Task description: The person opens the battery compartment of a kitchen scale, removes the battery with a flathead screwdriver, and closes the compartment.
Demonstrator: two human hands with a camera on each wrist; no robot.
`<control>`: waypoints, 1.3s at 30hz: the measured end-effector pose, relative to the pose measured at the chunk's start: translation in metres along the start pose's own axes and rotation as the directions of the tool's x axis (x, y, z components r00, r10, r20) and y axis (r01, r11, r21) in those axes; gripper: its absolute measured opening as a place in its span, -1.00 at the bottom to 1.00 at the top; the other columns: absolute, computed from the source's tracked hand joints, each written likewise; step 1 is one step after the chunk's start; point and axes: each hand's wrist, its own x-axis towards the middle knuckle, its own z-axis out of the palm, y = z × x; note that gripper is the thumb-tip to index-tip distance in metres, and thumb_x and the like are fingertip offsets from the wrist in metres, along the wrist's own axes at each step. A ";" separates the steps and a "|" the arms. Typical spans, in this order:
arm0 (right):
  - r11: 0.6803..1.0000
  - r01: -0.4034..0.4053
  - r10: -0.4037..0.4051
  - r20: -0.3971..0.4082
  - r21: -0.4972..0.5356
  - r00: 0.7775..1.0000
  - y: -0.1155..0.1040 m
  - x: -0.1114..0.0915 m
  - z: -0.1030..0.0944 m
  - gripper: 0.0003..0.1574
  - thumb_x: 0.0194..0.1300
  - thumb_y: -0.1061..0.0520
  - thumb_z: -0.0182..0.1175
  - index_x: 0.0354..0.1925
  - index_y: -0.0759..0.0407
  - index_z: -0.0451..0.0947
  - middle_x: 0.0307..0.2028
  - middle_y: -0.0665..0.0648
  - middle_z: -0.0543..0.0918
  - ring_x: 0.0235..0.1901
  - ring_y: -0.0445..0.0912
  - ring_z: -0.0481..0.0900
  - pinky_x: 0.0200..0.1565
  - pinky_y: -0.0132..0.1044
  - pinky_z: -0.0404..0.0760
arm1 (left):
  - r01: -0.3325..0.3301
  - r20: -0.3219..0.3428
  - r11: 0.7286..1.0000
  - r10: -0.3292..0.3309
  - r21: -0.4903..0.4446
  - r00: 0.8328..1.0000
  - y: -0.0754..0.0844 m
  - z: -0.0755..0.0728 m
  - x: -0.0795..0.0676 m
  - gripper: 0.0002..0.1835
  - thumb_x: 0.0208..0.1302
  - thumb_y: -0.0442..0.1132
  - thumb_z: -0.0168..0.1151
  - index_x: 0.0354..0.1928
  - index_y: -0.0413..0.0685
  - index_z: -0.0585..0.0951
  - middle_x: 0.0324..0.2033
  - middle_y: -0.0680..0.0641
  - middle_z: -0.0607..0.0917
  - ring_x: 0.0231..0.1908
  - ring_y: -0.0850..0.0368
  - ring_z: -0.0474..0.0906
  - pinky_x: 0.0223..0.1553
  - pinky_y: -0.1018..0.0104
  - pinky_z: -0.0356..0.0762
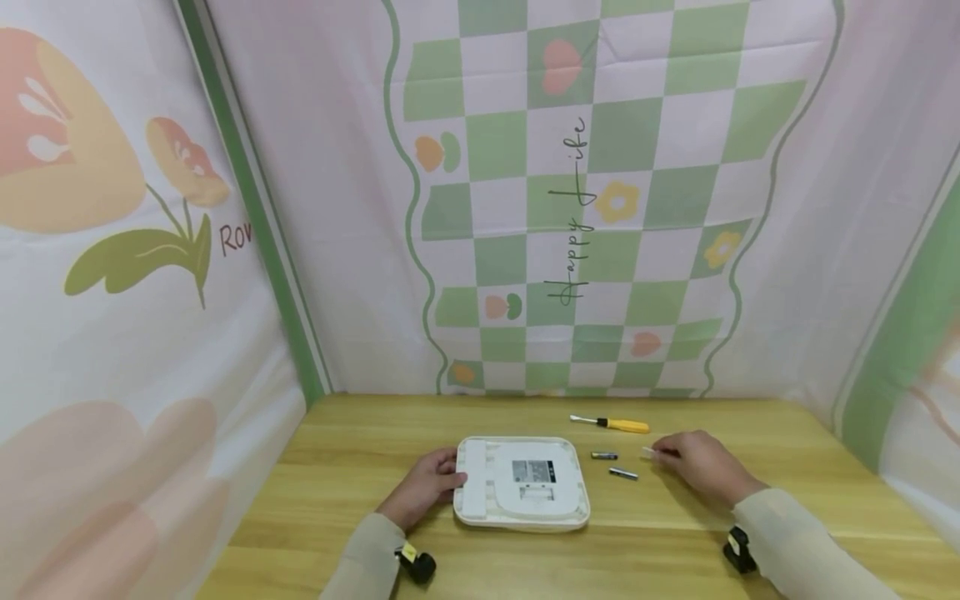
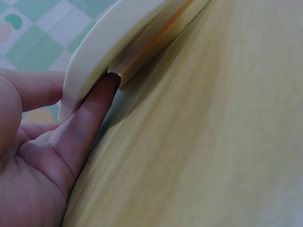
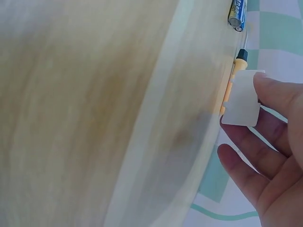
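A flat white device point(image 1: 487, 482) with rounded corners lies on the table, its underside up, showing a dark label and an uncovered battery compartment point(image 1: 537, 493). My left hand point(image 1: 426, 483) grips its left edge. In the left wrist view the thumb and fingers point(image 2: 87, 125) pinch the device's rim point(image 2: 97, 52), one finger tucked underneath. To the right, my right hand point(image 1: 708, 465) pinches a small white battery cover point(image 3: 242, 98) between thumb and fingers, over the table. Two batteries, one upper point(image 1: 604, 456) and one lower point(image 1: 623, 473), lie between the device and this hand.
A screwdriver point(image 1: 626, 426) with a yellow handle lies behind the batteries. The wooden table point(image 1: 360, 433) ends at a patterned cloth wall point(image 1: 555, 250) at the back, with more cloth on the left point(image 1: 150, 350) and right sides.
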 end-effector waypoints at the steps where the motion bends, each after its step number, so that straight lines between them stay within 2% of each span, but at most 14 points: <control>1: 1.000 -0.002 0.002 -0.002 -0.001 1.000 0.000 0.000 0.000 -0.84 0.23 0.17 0.32 -0.20 0.18 0.72 -0.27 0.08 0.73 -0.24 0.05 0.67 -0.15 0.04 0.65 | 0.001 -0.001 1.000 -0.001 0.001 1.000 0.000 0.000 0.000 -0.35 0.32 -0.37 0.22 0.36 -0.45 0.21 -0.05 -0.20 0.63 -0.07 -0.03 0.60 -0.08 0.15 0.63; 7: 1.000 0.002 -0.002 -0.004 -0.003 1.000 -0.004 -0.002 -0.002 -0.87 0.23 0.19 0.32 -0.23 0.16 0.73 -0.29 0.06 0.73 -0.25 0.04 0.67 -0.16 0.03 0.65 | 0.016 -0.009 1.000 -0.016 0.015 1.000 0.002 0.000 -0.001 -0.34 0.32 -0.37 0.22 0.37 -0.46 0.20 -0.06 -0.19 0.62 -0.07 -0.02 0.60 -0.09 0.16 0.64; 26: 0.999 -0.010 0.008 -0.028 -0.043 1.000 -0.012 -0.015 -0.006 -0.85 0.22 0.15 0.34 -0.21 0.13 0.73 -0.29 0.01 0.72 -0.27 -0.01 0.66 -0.20 0.00 0.66 | -0.005 -0.004 1.000 0.005 0.000 1.000 0.003 0.002 -0.002 -0.35 0.32 -0.41 0.20 0.35 -0.50 0.19 -0.05 -0.21 0.62 -0.08 -0.03 0.60 -0.09 0.14 0.64; 34: 0.996 0.037 -0.047 -0.121 -0.087 0.992 -0.026 -0.016 -0.007 -0.85 0.24 0.11 0.35 -0.22 0.14 0.72 -0.31 -0.02 0.71 -0.31 -0.06 0.66 -0.21 -0.02 0.66 | 0.005 -0.002 1.000 -0.005 0.014 1.000 0.004 0.003 -0.004 -0.35 0.32 -0.38 0.21 0.36 -0.48 0.19 -0.03 -0.21 0.62 -0.08 -0.02 0.60 -0.08 0.15 0.63; 39: 0.984 0.119 -0.146 -0.212 -0.134 0.966 -0.036 -0.015 -0.004 -0.85 0.18 0.12 0.39 -0.24 0.12 0.72 -0.32 -0.03 0.71 -0.32 -0.07 0.67 -0.23 -0.04 0.67 | -0.007 0.008 1.000 0.007 0.000 1.000 0.003 0.002 -0.003 -0.35 0.32 -0.39 0.21 0.35 -0.49 0.20 -0.03 -0.22 0.62 -0.08 -0.02 0.60 -0.09 0.15 0.63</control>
